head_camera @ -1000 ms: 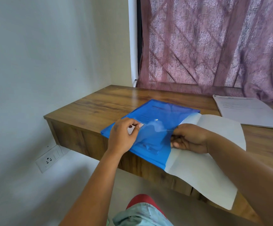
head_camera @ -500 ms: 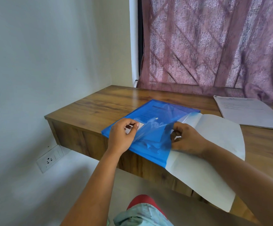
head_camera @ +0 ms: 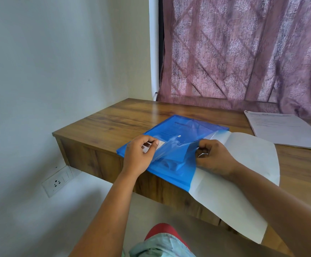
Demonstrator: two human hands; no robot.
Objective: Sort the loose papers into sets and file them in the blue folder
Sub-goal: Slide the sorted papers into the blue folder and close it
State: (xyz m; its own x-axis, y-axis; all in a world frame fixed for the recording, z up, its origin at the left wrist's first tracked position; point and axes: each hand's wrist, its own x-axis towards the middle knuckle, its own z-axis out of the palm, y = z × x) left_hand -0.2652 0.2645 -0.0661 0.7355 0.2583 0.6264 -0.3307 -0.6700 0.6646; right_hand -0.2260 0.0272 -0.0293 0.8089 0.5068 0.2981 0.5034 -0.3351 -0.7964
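A translucent blue folder (head_camera: 177,132) lies on the wooden desk (head_camera: 117,123) near its front edge, with printed sheets showing through it. My left hand (head_camera: 138,156) pinches the folder's lifted front flap at its left side. My right hand (head_camera: 214,157) grips the flap's right end, where white paper (head_camera: 243,164) sticks out of the folder to the right and hangs over the desk's front edge. A second stack of printed papers (head_camera: 288,130) lies flat at the desk's far right.
A white wall stands close on the left with a power socket (head_camera: 58,180) below the desk. A mauve patterned curtain (head_camera: 243,52) hangs behind the desk. My knee in red and pale cloth (head_camera: 162,242) shows at the bottom.
My right hand has shifted slightly up and left along the paper's edge and now curls onto the flap. The flap is raised a little more. My left hand has stayed in place.
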